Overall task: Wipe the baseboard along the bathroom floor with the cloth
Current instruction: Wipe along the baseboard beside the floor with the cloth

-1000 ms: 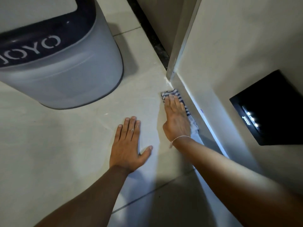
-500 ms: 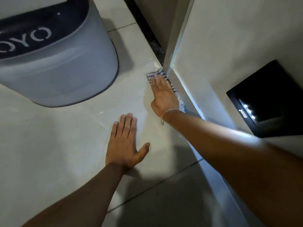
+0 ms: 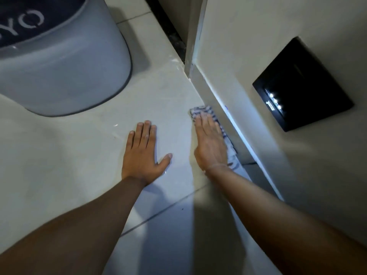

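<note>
Baseboard [image 3: 232, 114] is running along the foot of the wall, with the striped cloth [image 3: 202, 110] lying against it on the floor tiles [image 3: 79, 155]. Right hand [image 3: 210, 143] is pressing flat on the cloth, fingers straight and together, its grip not curled round the fabric, arm reaching forward. Left hand [image 3: 142, 153] is resting palm-down on the floor, thumb spread, holding nothing, near a grey bin [image 3: 65, 72].
</note>
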